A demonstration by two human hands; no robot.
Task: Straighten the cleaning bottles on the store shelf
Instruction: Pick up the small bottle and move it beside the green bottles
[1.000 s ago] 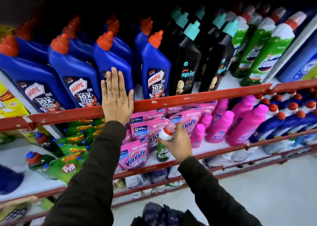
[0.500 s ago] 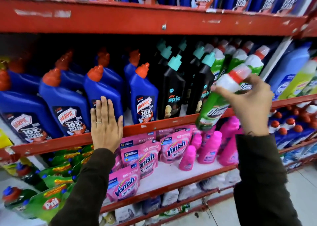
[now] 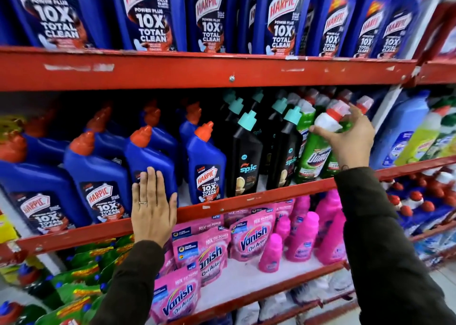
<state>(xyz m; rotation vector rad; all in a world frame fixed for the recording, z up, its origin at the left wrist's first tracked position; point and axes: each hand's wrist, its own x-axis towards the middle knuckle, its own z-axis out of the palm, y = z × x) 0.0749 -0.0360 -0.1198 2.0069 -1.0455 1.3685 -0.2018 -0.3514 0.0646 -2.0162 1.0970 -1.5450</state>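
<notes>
My right hand (image 3: 345, 139) grips the white neck of a green Domex bottle (image 3: 315, 156) with a red-banded cap. The bottle stands on the middle red shelf (image 3: 246, 203), at the front of a row of other green bottles. My left hand (image 3: 153, 208) lies flat, fingers together, against a blue Harpic bottle (image 3: 148, 159) and the shelf's front rail. More blue Harpic bottles (image 3: 98, 176) with orange caps stand to the left. Black Spic bottles (image 3: 243, 161) with teal caps stand between my hands.
Large blue Harpic bottles (image 3: 153, 16) fill the top shelf. Pink Vanish pouches (image 3: 212, 250) and pink bottles (image 3: 303, 238) sit on the lower shelf, green pouches (image 3: 81, 270) at lower left. Light blue and yellow-green bottles (image 3: 407, 137) stand in the bay to the right.
My right hand carried the green bottle up from the lower shelf and has set it among the green bottles on the middle shelf. My left hand stayed flat on the blue bottle.
</notes>
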